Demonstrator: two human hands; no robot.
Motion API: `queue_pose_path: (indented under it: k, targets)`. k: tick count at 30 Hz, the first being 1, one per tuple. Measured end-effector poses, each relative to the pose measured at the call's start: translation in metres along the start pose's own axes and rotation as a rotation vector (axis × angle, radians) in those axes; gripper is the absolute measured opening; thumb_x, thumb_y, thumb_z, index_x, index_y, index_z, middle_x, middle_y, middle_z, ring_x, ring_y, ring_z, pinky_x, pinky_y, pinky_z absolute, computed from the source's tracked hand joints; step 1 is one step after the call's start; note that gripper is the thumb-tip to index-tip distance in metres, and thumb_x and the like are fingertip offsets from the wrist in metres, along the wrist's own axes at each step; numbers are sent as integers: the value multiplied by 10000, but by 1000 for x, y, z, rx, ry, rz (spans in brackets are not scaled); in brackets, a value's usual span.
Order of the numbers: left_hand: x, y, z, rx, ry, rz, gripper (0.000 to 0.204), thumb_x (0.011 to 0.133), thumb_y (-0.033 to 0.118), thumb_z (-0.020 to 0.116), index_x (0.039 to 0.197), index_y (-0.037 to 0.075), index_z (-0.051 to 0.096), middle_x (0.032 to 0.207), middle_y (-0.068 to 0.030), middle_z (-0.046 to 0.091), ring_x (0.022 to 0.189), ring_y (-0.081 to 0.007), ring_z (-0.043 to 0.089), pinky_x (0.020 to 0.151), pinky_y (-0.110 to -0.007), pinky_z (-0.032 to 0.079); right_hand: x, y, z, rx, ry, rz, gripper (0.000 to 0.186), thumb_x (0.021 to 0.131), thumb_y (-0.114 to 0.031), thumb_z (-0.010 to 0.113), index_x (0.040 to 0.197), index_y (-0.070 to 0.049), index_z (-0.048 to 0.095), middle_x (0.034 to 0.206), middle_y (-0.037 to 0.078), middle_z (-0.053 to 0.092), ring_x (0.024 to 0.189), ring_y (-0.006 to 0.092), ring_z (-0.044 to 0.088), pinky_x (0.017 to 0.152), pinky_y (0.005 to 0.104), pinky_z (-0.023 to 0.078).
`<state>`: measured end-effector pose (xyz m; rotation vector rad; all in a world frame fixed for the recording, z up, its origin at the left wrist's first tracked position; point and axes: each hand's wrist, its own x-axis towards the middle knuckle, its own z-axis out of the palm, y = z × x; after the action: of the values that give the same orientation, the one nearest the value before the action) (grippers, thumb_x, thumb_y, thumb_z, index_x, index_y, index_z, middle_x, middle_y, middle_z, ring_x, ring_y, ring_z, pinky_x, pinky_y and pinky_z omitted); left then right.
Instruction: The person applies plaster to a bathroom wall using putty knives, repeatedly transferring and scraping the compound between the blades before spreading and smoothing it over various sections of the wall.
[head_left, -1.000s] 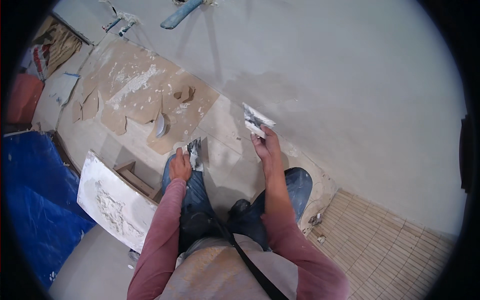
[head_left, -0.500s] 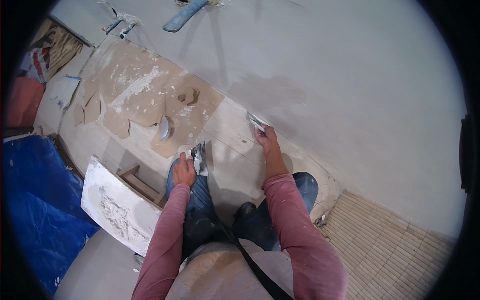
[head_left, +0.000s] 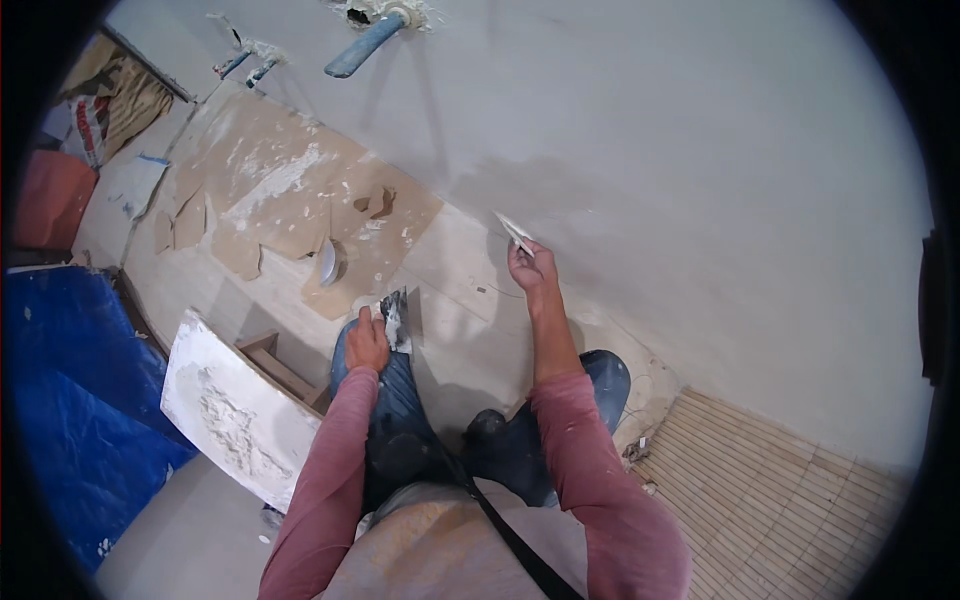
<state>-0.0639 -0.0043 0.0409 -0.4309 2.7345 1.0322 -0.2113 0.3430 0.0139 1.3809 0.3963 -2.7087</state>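
My left hand (head_left: 367,343) rests over my left knee, its fingers closed round a putty knife (head_left: 397,318) whose wide blade carries white filler. Held out at the foot of the grey wall (head_left: 680,160), my right hand (head_left: 531,263) grips a second, narrower-looking putty knife (head_left: 514,233), seen nearly edge-on. Its blade lies close to a darker, damp-looking patch (head_left: 535,190) on the wall; whether it touches I cannot tell. To my left, a white board (head_left: 190,370) carries a spread of thick white paste (head_left: 235,425).
Torn brown paper (head_left: 290,170) spattered with white covers the floor along the wall, with a round lid (head_left: 328,262) on it. Blue pipes (head_left: 365,48) jut from the wall. A blue tarp (head_left: 80,400) lies left, a slatted mat (head_left: 770,490) right.
My right hand has turned its putty knife from showing its flat side to nearly edge-on and shifted slightly up toward the wall. My left hand has stayed almost still.
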Motion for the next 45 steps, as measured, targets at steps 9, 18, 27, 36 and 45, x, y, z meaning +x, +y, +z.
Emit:
queue_pose_path:
  k: [9,18,27,36,45]
  targets:
    - [-4,-1,5,8,8,-26,274,999,298,475,1111,54,525,837,-338,647,823,-544,610,746,-625,432,-210,-77,112,408,-458,401,401,980,-32,465,1332,158,451,1181,250,536,1033,255,570,721,315,614]
    - [-2,-2,4,20,-13,-14,306,1012,300,463,1148,34,532,840,-337,649,824,-539,612,740,-619,433,-193,-26,26,-204,-318,-149,243,942,-57,611,1171,19,591,1105,128,645,966,225,643,807,381,593]
    - [0,-2,-2,4,6,4,306,1015,306,468,1134,33,539,847,-332,648,829,-547,599,737,-619,427,0,7,-62,-281,192,-88,149,943,-18,568,1082,-70,579,995,96,626,840,223,624,755,382,575]
    - [1,-9,-4,-3,6,10,293,1010,299,467,1118,35,534,851,-327,650,834,-544,602,739,-622,425,45,-18,-80,-228,317,-29,129,946,-23,563,1074,-12,551,968,139,600,799,239,603,705,381,581]
    - [2,-7,2,7,-9,4,286,1012,303,461,1130,52,533,839,-326,651,826,-538,610,736,-622,425,-18,-27,-46,-96,164,-93,112,951,-15,568,1054,26,585,952,136,615,749,223,594,647,319,559]
